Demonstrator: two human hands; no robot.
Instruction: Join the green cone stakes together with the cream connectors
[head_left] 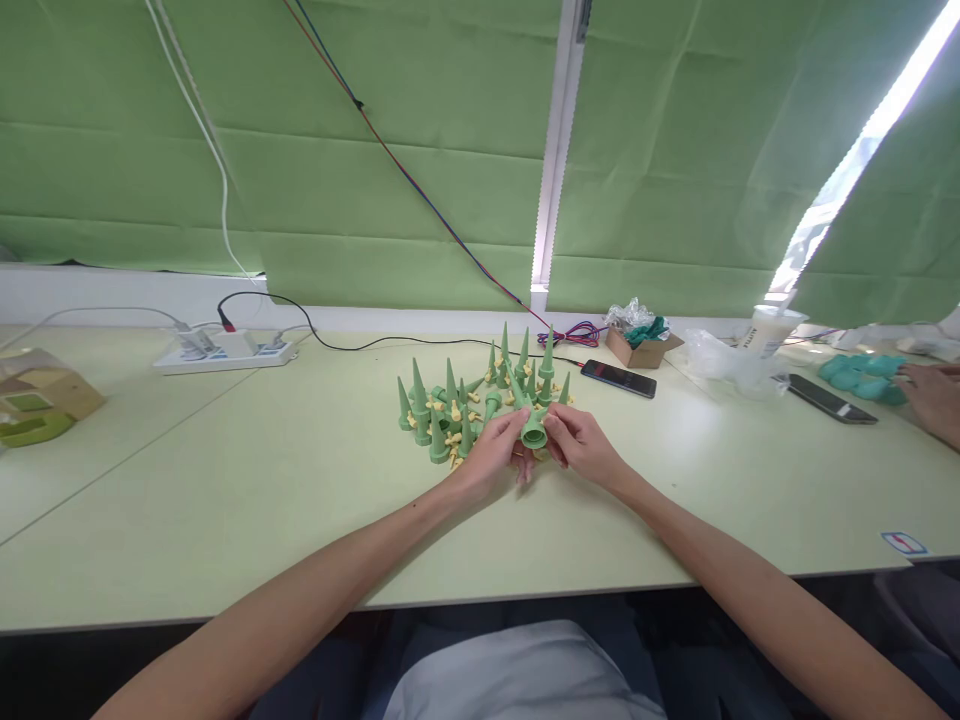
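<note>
In front of me, a green plastic plant watering spike (533,434) is held with its open round end towards me and its point leaning away. My left hand (501,445) is closed around its left side. The fingers of my right hand (576,440) pinch at its right side by the socket; whether they grip a small yellow valve there is hidden. Just beyond both hands lies a cluster of similar green spikes (439,440), many standing point up, some on their sides. Small yellow valves (455,411) are scattered among or fitted to them.
A phone (619,379) on a cable and a small cardboard box (643,350) lie behind right. Further right are a cup (770,332), another phone (831,399) and another person's hand (932,395) at turquoise pieces (862,377). A power strip (225,355) sits back left.
</note>
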